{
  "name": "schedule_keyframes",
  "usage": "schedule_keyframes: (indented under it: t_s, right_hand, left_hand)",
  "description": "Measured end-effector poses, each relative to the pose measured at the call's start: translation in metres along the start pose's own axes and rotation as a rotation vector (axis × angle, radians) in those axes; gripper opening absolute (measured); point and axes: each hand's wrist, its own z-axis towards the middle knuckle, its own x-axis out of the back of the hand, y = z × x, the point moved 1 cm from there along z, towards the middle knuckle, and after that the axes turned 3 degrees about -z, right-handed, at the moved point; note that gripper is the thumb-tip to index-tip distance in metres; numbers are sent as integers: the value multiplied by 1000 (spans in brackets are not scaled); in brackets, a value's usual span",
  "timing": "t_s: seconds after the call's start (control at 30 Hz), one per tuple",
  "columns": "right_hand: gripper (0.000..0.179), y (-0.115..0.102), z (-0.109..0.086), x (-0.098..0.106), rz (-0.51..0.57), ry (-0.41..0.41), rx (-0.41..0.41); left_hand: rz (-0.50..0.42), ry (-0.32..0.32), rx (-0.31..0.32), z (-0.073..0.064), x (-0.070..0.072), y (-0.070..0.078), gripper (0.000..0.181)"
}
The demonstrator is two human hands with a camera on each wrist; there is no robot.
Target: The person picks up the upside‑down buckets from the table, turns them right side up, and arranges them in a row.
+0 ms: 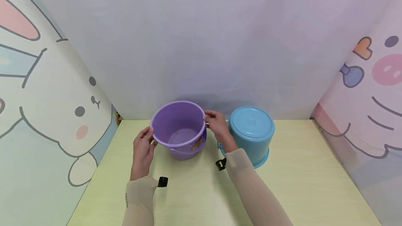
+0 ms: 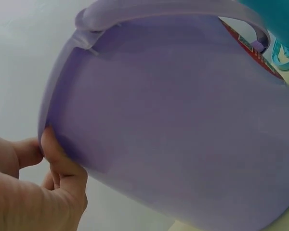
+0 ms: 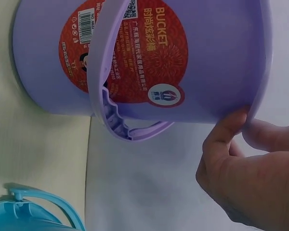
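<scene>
We see a person's left hand (image 1: 143, 151) and right hand (image 1: 220, 126), each pinching the rim of a purple bucket (image 1: 179, 118) between thumb and fingers, on opposite sides. The bucket is mouth-up over the far part of a pale yellow-green table (image 1: 188, 198), left of centre; we cannot tell whether its base touches the surface. Looking in from the head camera, we see its smooth purple wall and bare round floor. Its handle (image 3: 100, 72) hangs down along the outside, crossing a red label (image 3: 159, 53) that reads "BUCKET" among Chinese characters and a barcode.

Just beside the right hand, a blue bucket (image 1: 251, 123) is upside down on the table, its round base uppermost and its wide rim below. Whatever lies beneath it is hidden from us. The right forearm covers part of its left side, and only a bit of its handle shows there.

Beige sleeves (image 1: 257, 191) run off the lower edge. Behind stands a plain pale wall (image 1: 201, 44); a cartoon rabbit (image 1: 62, 114) on the left and a pig (image 1: 386, 90) on the right are both cut off. In the wrist views, the purple bucket runs out of frame, and the label's smallest print is too fine to read.
</scene>
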Motion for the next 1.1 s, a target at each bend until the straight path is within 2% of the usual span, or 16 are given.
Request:
schedule_keyframes:
  t_s: [0.17, 0.3, 0.53, 0.67, 0.77, 0.9, 1.1]
  right_hand:
    - [35, 7, -1, -1, -20, 7, 18]
    - [37, 14, -7, 1, -13, 4, 29]
    - [38, 25, -25, 9, 46, -4, 13]
    - [36, 30, -36, 12, 53, 3, 13]
    - [35, 33, -44, 14, 39, 12, 6]
    - [33, 40, -56, 17, 21, 7, 2]
    - [31, 56, -73, 24, 10, -2, -5]
  left_hand:
    - [35, -11, 8, -2, 2, -6, 40]
    - [56, -5, -41, -7, 3, -11, 46]
    - [33, 34, -76, -23, 4, -21, 38]
    - [37, 42, -88, -32, 5, -32, 25]
    - [53, 40, -104, -37, 6, -43, 17]
    - [70, 24, -119, -44, 6, -58, 17]
    - [127, -20, -86, -57, 2, -77, 14]
